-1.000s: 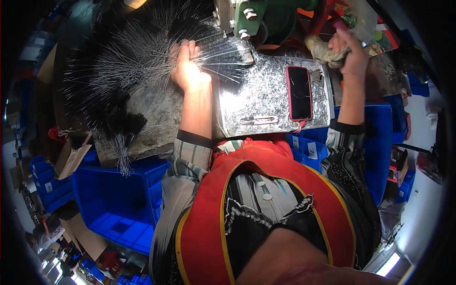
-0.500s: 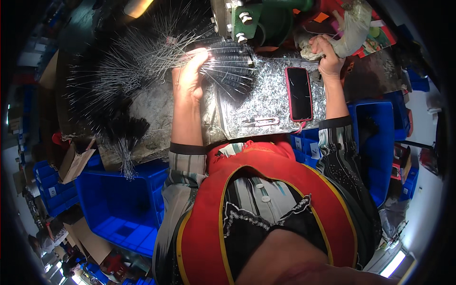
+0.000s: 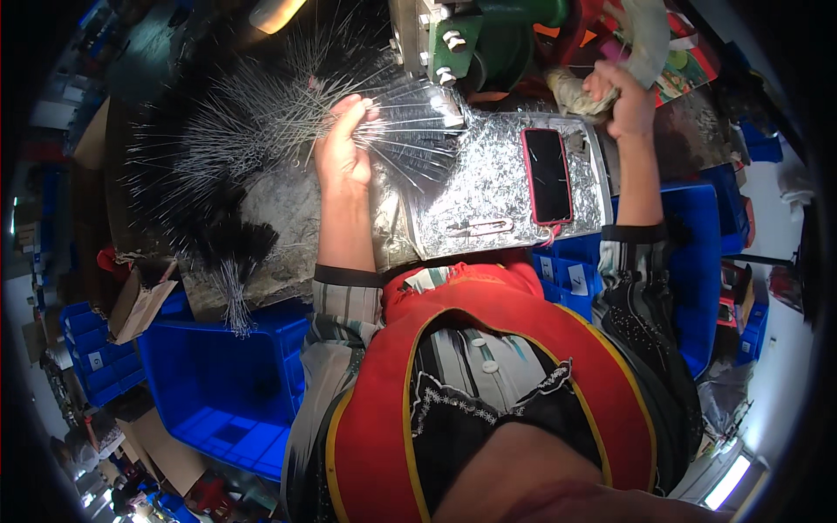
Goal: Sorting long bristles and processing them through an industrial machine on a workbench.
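Observation:
My left hand is closed around a bunch of thin wire brushes, whose black bristles fan out to the right under the green machine. Left of this hand, a large heap of similar wire brushes spreads over the bench, bare wire ends crossing toward my fingers. My right hand is closed on a bar wrapped in pale cloth, right of the machine. Its fingers are partly hidden by the wrapping.
A phone in a red case and a small cutter-like tool lie on the silvery, scrap-strewn sheet. A separate brush bundle hangs over the bench's front edge. Blue bins stand below left and right.
My right hand has shifted right and slightly down, and the cloth-wrapped bar has tilted. My left hand still holds the brushes, now slightly lower, with their fan changed in shape.

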